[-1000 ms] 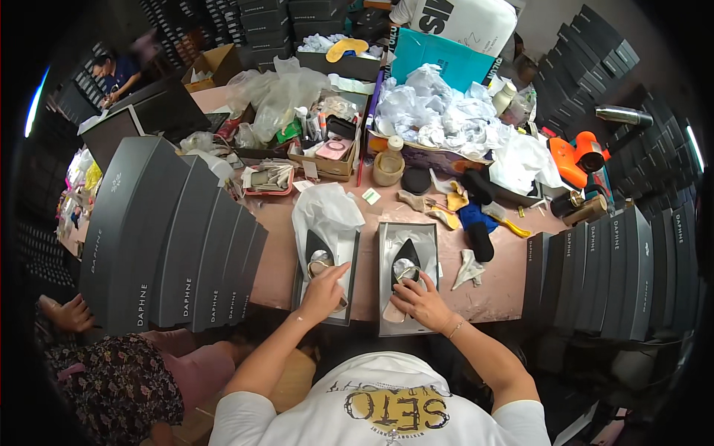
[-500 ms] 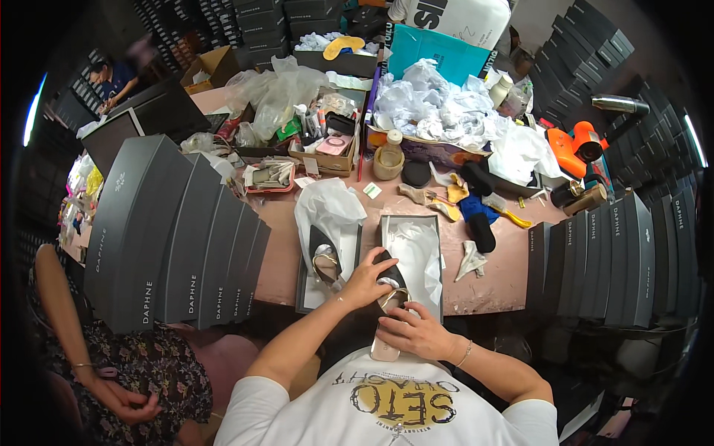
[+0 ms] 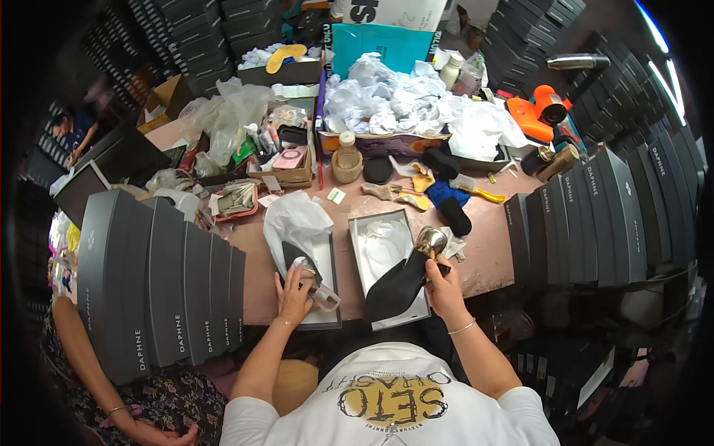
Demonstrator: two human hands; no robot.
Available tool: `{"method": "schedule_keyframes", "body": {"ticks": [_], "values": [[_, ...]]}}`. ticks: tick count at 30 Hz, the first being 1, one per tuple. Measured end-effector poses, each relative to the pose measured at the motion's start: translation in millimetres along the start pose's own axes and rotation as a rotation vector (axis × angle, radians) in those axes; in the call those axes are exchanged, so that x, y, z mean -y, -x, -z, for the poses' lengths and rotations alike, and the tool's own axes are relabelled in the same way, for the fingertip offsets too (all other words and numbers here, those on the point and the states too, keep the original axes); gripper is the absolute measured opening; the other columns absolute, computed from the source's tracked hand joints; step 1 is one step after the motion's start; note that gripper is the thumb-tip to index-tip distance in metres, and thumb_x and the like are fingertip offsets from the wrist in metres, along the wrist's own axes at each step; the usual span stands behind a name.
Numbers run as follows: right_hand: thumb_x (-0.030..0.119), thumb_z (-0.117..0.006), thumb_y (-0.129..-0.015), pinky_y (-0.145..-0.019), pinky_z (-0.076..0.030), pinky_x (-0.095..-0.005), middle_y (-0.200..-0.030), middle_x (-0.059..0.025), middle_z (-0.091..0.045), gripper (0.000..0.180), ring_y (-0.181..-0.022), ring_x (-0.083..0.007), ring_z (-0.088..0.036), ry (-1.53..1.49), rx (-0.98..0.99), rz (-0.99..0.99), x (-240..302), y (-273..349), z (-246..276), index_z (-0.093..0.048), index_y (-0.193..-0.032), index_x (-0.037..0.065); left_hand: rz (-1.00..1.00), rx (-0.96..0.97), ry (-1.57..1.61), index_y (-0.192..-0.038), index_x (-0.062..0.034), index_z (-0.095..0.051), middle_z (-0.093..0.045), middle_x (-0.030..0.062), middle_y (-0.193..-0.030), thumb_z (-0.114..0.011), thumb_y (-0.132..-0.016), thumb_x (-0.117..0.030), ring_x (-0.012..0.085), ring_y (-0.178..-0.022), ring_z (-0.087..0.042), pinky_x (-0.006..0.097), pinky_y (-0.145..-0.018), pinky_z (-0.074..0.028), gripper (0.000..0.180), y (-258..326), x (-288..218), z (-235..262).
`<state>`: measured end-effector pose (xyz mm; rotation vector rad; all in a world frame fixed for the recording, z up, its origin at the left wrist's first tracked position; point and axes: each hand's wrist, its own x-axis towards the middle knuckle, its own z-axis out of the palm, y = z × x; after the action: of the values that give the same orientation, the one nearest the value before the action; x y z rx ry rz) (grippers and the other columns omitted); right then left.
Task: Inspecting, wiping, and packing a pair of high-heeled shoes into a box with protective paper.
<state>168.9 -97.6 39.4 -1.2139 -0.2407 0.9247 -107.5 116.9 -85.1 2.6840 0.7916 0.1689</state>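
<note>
Two grey shoe boxes lie open in front of me, the left box (image 3: 332, 260) and the right box (image 3: 361, 256), both lined with white paper. My right hand (image 3: 446, 291) grips a black pointed shoe (image 3: 396, 288) with a shiny gold part at its upper end. It is tilted over the right box, toe toward me. In the left box, my left hand (image 3: 294, 299) closes around the rear of the other black shoe (image 3: 289, 253). A clear plastic piece (image 3: 325, 298) shows beside those fingers; its kind is unclear. White tissue paper (image 3: 297, 214) spreads over that box's far end.
Stacks of dark shoe boxes flank me, left (image 3: 167, 279) and right (image 3: 613, 215). Beyond stand a carton of crumpled paper (image 3: 387, 145), a bottle (image 3: 347, 160), a yellow-handled brush (image 3: 483, 193) and an orange heat gun (image 3: 532, 119). A seated person's arm (image 3: 89, 357) is at left.
My right hand has lifted a black shoe from the right box and turned it toe toward me. My left hand has moved from that shoe to the one in the left box. The view has shifted.
</note>
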Motion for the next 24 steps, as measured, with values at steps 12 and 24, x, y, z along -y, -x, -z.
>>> {"method": "schedule_keyframes", "body": {"ticks": [12,24], "values": [[0.024,-0.060,-0.094,-0.074,-0.044,-0.0177,-0.094,0.0018,-0.061,0.028,-0.085,-0.0048,-0.054,-0.072,0.294,-0.001,0.5,8.0,-10.0,-0.060,-0.109,0.000,0.157,0.207,1.298,-0.105,-0.0011,-0.058,-0.058,-0.0011,-0.087,-0.061,-0.089,-0.014,0.0055,-0.078,-0.051,0.022,-0.070,-0.044,0.020,-52.7,-102.2,136.5],[0.029,-0.053,-0.097,-0.070,-0.053,-0.0250,-0.094,-0.0017,-0.063,0.031,-0.080,-0.0094,-0.061,-0.207,0.175,-0.270,-1.6,-2.6,-22.4,-0.058,-0.113,0.003,0.479,0.259,1.977,-0.109,-0.0022,-0.055,-0.063,0.0063,-0.090,-0.049,-0.097,-0.020,0.0111,-0.073,-0.062,0.024,-0.064,-0.052,0.022,-60.1,-145.0,99.5]]}}
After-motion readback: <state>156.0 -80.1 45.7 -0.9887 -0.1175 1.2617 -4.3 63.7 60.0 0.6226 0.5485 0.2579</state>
